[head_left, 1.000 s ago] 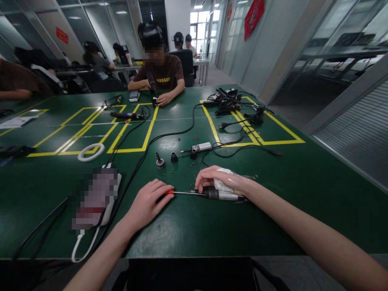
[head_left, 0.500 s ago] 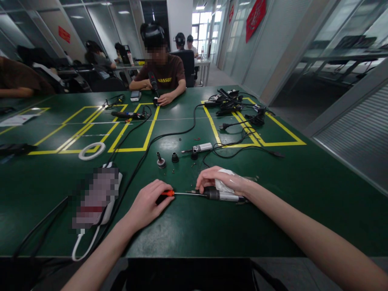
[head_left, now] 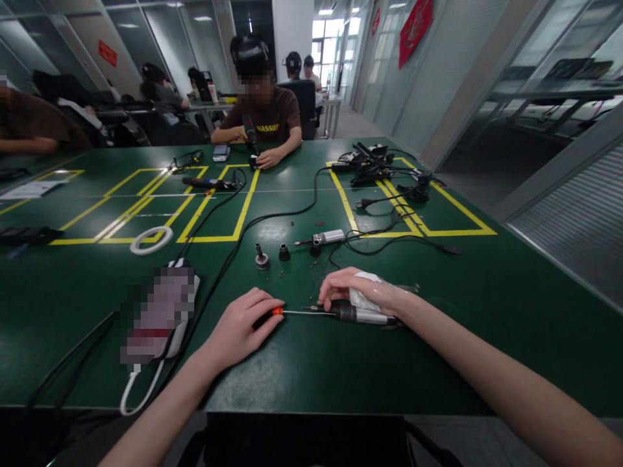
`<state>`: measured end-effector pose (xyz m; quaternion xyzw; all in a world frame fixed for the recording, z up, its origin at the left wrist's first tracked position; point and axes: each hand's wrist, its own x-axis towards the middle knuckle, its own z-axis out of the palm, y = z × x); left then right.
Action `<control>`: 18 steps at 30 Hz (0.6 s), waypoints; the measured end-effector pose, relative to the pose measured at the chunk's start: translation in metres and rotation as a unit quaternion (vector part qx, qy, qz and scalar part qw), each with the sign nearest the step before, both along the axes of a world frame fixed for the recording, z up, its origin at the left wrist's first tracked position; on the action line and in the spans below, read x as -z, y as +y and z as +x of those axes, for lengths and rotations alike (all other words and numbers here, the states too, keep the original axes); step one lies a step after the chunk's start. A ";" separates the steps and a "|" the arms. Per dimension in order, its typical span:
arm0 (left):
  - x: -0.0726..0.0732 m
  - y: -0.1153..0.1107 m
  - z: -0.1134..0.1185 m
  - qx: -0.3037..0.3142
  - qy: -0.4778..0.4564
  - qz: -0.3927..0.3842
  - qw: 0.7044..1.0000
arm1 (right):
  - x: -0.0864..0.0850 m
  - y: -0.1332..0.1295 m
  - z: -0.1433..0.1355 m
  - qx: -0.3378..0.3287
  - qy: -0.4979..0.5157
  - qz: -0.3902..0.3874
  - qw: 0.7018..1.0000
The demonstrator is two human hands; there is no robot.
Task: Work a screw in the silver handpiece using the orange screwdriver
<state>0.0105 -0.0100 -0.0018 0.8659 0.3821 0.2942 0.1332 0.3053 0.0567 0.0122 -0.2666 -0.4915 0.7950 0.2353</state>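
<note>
On the green table [head_left: 370,383], an orange-handled, metal-shafted screwdriver [head_left: 278,311] is being held by the closed left hand [head_left: 244,324]; a black-and-silver cylindrical tool [head_left: 360,314] is being partly covered by the half-curled right hand [head_left: 346,280], hold unclear.

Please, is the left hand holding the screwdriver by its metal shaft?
No, the left hand holds the orange handle, and the bare shaft points toward the right hand.

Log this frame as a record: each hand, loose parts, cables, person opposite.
left hand: grips screwdriver at orange handle, shaft toward the tool
right hand: at black-and-silver tool; grip unclear
loose parts: silver piece, two black cones, beyond the hands
cables: piled far right
person opposite: holds black tool
</note>
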 end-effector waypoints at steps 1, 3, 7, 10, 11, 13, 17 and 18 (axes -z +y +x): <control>0.000 -0.001 0.000 -0.003 -0.007 -0.006 1.000 | 0.000 0.000 0.000 -0.001 0.000 0.002 1.000; -0.001 -0.001 0.001 -0.008 -0.018 -0.016 1.000 | 0.000 0.000 0.000 -0.004 0.000 0.004 1.000; -0.002 -0.002 0.000 -0.007 -0.024 -0.025 0.999 | 0.001 0.001 0.000 -0.005 0.005 0.006 1.000; -0.003 -0.001 -0.001 -0.004 -0.018 -0.019 1.000 | 0.001 0.001 0.000 -0.010 0.008 0.007 1.000; -0.004 -0.001 -0.001 -0.005 -0.013 -0.015 1.000 | 0.000 0.001 0.000 -0.010 0.008 0.007 1.000; -0.005 -0.001 -0.001 -0.005 0.000 -0.010 1.000 | 0.000 0.001 0.000 -0.010 0.005 0.008 1.000; -0.007 0.001 0.001 -0.011 0.020 -0.003 1.000 | 0.001 0.000 0.000 -0.007 0.003 0.008 1.000; -0.007 0.001 0.002 -0.014 0.022 -0.001 1.000 | 0.001 0.000 0.000 -0.006 0.005 0.009 1.000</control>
